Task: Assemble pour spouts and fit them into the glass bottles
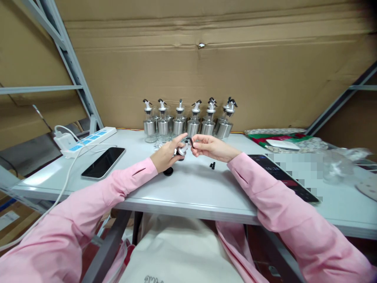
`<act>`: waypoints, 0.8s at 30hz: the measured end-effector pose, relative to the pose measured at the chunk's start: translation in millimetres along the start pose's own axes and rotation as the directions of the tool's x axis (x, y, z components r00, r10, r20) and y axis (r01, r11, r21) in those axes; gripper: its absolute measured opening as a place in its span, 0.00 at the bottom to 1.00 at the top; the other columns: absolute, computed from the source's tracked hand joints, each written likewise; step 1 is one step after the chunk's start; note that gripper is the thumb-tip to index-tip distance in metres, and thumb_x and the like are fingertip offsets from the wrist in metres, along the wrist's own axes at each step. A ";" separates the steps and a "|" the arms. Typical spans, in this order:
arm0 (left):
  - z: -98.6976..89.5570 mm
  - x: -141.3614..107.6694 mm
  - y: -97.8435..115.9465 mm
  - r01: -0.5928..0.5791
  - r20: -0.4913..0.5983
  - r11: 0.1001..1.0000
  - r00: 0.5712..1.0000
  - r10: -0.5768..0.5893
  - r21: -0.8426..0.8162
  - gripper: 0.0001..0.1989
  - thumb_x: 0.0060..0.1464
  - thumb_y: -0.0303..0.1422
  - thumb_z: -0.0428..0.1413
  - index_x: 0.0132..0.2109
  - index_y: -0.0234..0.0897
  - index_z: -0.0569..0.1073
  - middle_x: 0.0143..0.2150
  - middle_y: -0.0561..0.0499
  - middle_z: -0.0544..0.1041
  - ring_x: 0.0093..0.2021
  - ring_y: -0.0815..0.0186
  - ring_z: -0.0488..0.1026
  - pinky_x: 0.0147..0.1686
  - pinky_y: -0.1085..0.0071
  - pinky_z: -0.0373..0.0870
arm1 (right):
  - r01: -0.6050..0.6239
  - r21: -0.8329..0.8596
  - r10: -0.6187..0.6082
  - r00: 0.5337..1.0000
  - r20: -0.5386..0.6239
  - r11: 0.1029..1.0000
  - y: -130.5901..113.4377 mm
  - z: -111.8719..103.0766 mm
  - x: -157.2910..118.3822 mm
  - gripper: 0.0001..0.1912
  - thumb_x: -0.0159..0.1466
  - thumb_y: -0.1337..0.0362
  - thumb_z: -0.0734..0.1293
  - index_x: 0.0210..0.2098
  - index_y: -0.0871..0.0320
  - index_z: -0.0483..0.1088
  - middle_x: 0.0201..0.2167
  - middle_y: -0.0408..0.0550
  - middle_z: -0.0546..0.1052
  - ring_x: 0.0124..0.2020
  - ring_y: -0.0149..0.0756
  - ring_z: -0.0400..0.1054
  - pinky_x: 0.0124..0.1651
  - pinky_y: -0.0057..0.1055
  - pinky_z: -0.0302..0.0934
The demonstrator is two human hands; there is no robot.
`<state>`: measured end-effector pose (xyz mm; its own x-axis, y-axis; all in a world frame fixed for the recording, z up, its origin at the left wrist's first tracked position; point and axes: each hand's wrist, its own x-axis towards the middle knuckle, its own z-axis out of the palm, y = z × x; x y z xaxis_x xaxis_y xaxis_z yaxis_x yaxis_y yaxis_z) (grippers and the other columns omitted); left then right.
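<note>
My left hand (168, 153) is closed round a white bottle pourer (183, 149), its spout pointing up and to the right. Between the thumb and fingers of my right hand (209, 146) is a small black lever cap (190, 142), at the tip of the pourer; whether it is joined to it I cannot tell. A round black cap (168, 171) lies on the table just below my left hand. To the right of it are a few small black parts (212, 165). Some clear pieces behind my left hand are partly hidden.
Several glass bottles with steel sleeves (179, 126) and pourers stand along the cardboard wall (206, 70). On the left are a phone (103, 162) and a power strip (91, 139); on the right, a tablet (282, 177), clear plastic bags (338, 163) and a patterned cloth (312, 143).
</note>
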<state>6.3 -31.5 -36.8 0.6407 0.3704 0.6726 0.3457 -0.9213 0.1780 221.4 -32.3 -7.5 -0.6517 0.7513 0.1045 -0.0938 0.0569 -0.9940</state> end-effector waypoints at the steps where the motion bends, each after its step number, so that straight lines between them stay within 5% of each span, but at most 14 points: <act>1: 0.1 -0.1 0.0 0.000 0.008 1.000 1.000 0.000 0.002 0.34 0.55 0.26 0.52 0.64 0.40 0.43 0.43 0.49 0.73 0.42 0.66 0.70 0.47 0.67 0.66 | -0.004 0.003 0.004 1.000 0.006 1.000 -0.3 -0.1 -0.3 0.14 0.54 0.60 0.71 0.34 0.60 0.65 0.23 0.41 0.73 0.25 0.25 0.66 0.34 0.27 0.58; 14: 1.3 0.1 -2.4 -0.103 0.013 0.989 0.995 0.103 0.105 0.33 0.58 0.27 0.48 0.66 0.40 0.42 0.47 0.45 0.70 0.46 0.63 0.68 0.48 0.66 0.67 | -0.025 0.058 0.023 0.999 0.039 0.998 -4.2 2.3 -3.3 0.12 0.54 0.63 0.72 0.28 0.61 0.64 0.23 0.43 0.75 0.25 0.26 0.69 0.32 0.26 0.60; 24: 2.8 -2.4 3.8 -0.077 0.092 0.987 0.994 0.064 0.140 0.29 0.58 0.29 0.47 0.63 0.35 0.45 0.46 0.42 0.69 0.44 0.60 0.68 0.46 0.62 0.66 | -0.127 0.002 0.126 0.986 0.112 0.992 -2.0 -1.9 -3.5 0.13 0.54 0.61 0.71 0.29 0.63 0.66 0.26 0.45 0.75 0.28 0.28 0.70 0.35 0.28 0.61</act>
<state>8.0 -35.5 -39.7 0.7223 0.3196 0.6133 0.3877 -0.9215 0.0235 225.3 -33.8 -6.0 -0.7387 0.6737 -0.0180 -0.0119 -0.0397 -0.9991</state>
